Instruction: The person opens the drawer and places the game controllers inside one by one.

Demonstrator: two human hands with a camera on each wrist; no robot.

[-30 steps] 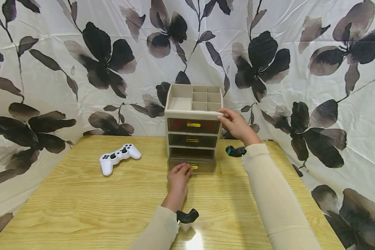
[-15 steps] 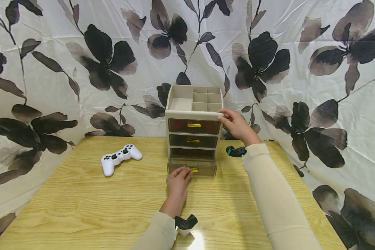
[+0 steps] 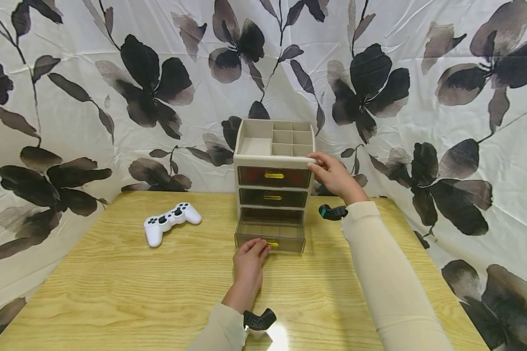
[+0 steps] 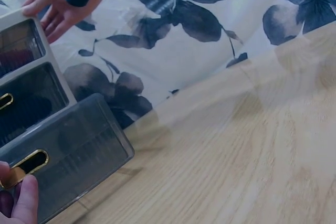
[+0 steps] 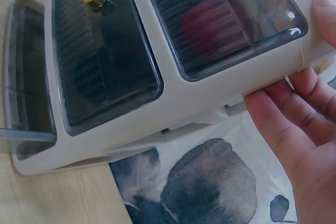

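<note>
A cream desktop organizer with three smoky see-through drawers stands at the back of the table. Its bottom drawer is pulled out toward me. My left hand pinches that drawer's gold handle; in the left wrist view the fingertips hook into the handle's slot. My right hand grips the organizer's upper right front corner, thumb on the front and fingers round the side, as the right wrist view shows. Something red shows through the top drawer. The middle drawer is closed.
A white game controller lies on the wooden table, left of the organizer. Sectioned compartments form the organizer's top. A floral cloth hangs close behind and at both sides.
The bottom drawer has slid farther out toward me, with my left hand drawing back on its handle. My right hand keeps its hold on the corner.
</note>
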